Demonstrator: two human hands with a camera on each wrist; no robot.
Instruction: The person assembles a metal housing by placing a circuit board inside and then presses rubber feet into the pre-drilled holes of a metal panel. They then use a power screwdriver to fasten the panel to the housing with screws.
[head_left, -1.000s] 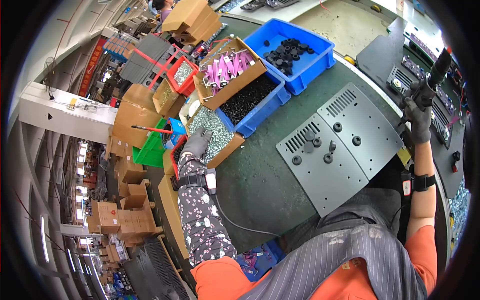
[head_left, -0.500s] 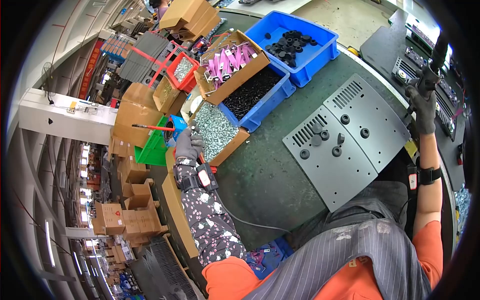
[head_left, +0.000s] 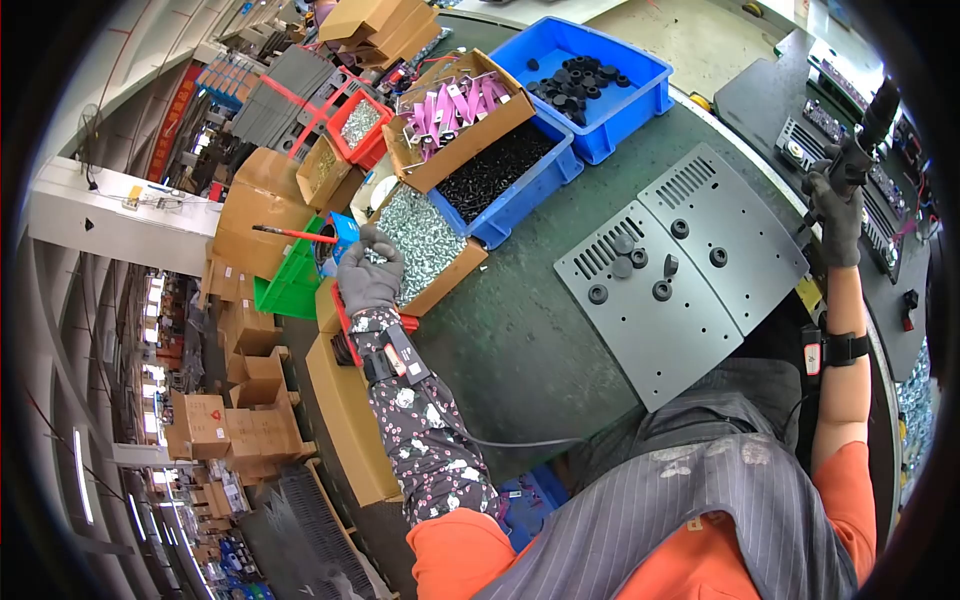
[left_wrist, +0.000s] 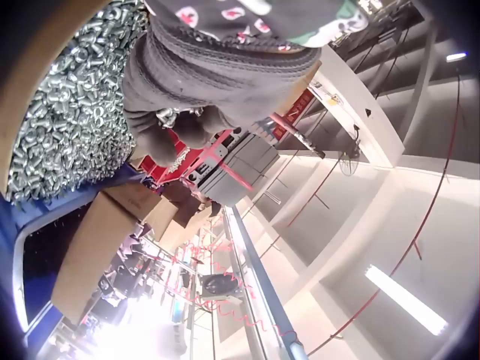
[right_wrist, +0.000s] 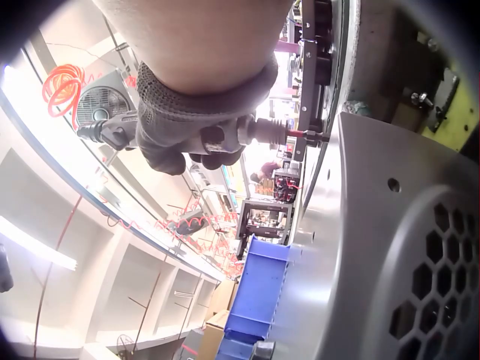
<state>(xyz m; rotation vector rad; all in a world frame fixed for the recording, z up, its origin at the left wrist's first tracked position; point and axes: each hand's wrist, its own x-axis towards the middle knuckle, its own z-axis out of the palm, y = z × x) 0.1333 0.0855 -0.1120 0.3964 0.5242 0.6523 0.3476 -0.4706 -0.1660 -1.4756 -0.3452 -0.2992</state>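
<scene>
My gloved left hand is at the near-left edge of a cardboard box of silvery screws, fingers curled. In the left wrist view, a few screws show in those curled fingers, beside the heap in the box. My gloved right hand grips a dark power screwdriver at the right side of the bench. The right wrist view shows the screwdriver's bit end pointing toward the metal panel side. Two grey slotted metal plates lie side by side, with several round black rubber feet on them.
Beyond the screws stand a blue bin of black screws, a carton of pink-wrapped parts and a blue bin of black feet. A red bin and a green crate are at left. Circuit boards line the far right.
My left hand has drawn back from the middle of the screw heap to the box's near-left edge, its fingers curling round some screws. The right hand still grips the screwdriver.
</scene>
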